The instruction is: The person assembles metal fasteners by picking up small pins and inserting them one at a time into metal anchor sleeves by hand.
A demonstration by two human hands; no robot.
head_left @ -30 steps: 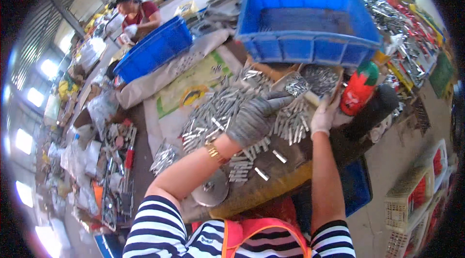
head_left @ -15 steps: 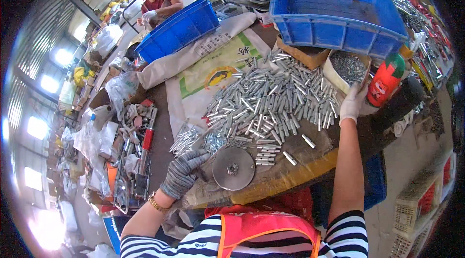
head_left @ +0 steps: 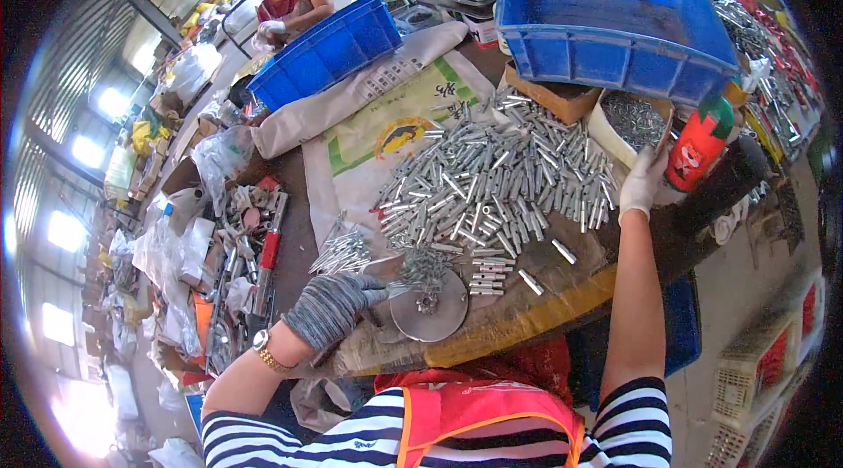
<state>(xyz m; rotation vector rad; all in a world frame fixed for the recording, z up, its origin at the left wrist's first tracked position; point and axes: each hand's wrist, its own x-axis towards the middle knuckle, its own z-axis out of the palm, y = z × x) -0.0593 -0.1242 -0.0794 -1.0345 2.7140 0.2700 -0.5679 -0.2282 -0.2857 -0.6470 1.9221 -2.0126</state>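
My left hand (head_left: 338, 306), in a grey knitted glove, lies beside a round metal disc (head_left: 430, 319). Its fingers are stretched out, with their tips at the disc's left edge. A heap of small metal pins (head_left: 424, 268), partly blurred, lies over the disc's far side, touching or close to those fingertips. My right hand (head_left: 644, 183), in a white glove, grips the near side of a cream tub (head_left: 608, 136) full of small metal pieces (head_left: 634, 121). Beyond the disc spreads a big pile of metal tubes (head_left: 492, 178). A few tubes (head_left: 489, 275) lie stacked in a row beside the disc.
Long nails (head_left: 342, 253) lie left of the disc. Two blue crates (head_left: 615, 55) (head_left: 325, 55) stand at the back. A red bottle (head_left: 694, 152) is right of the tub. A printed sack (head_left: 351, 152) lies under the tubes. A co-worker (head_left: 294, 3) sits at the far left.
The small pins that lay left of the disc are now on its far side. My left hand has turned, its fingers now pointing right at the disc. My right hand stays at the tub.
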